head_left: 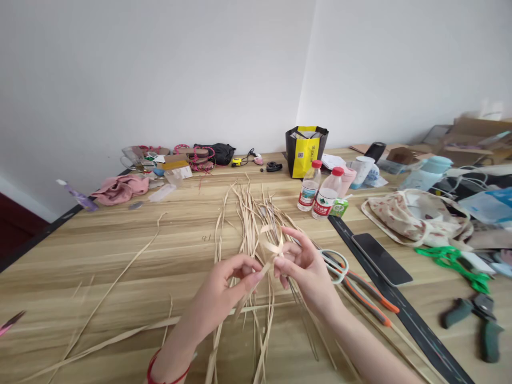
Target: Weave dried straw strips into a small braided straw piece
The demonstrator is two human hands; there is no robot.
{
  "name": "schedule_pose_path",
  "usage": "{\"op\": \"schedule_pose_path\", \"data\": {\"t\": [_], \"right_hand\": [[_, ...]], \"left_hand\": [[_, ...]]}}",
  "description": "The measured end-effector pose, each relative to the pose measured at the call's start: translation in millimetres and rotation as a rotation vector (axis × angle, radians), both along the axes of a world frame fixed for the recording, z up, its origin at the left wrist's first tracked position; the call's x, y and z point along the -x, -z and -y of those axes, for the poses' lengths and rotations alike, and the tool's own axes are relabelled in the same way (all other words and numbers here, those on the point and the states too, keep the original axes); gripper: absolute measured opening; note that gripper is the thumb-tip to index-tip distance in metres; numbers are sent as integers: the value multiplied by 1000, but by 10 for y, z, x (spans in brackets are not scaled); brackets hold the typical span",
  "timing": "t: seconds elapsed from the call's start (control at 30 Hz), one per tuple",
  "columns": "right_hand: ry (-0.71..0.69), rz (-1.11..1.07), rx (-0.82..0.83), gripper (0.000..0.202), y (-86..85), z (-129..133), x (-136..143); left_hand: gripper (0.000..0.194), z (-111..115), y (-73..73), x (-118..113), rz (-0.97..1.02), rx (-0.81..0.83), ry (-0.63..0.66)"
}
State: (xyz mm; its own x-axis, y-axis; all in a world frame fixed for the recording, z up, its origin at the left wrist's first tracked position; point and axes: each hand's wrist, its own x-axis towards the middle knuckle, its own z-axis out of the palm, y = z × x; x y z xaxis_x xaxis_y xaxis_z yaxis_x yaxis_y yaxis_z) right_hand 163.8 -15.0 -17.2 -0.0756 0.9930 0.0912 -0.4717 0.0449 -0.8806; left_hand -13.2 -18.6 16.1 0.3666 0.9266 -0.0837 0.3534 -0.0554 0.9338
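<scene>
Both my hands are raised over the middle of the wooden table. My left hand pinches a pale flat strip between thumb and fingers. Just to its right, my right hand grips a small looped piece of the same pale strip, thumb against the fingers. The loops stand up between the two hands. Below and behind them, a loose bundle of long straw-coloured strips lies on the table. Thin dark strands hang or lie beneath my right hand; which of the two I cannot tell.
To the right are scissors, orange-handled pliers, a phone and dark-handled cutters. Two water bottles and a yellow-black bag stand behind. A pink cloth lies at the back left.
</scene>
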Motion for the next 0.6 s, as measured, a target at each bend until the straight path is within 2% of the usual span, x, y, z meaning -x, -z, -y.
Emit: {"op": "schedule_pose_path", "data": {"t": [0.17,0.37,0.47,0.6], "right_hand": [[50,-35,35,29,13,-25,-10],[50,-9,53,24,15,-13,-19],[44,17,58,24,-4,5,-15],[-13,44,53,23,-36,32,-5]], "left_hand": [[15,7,-4,10,-140,-21,143],[14,22,145,54,-285,-117,196],[8,38,132,7,-215,-41,157],[32,102,65,-122,54,-37,1]]}}
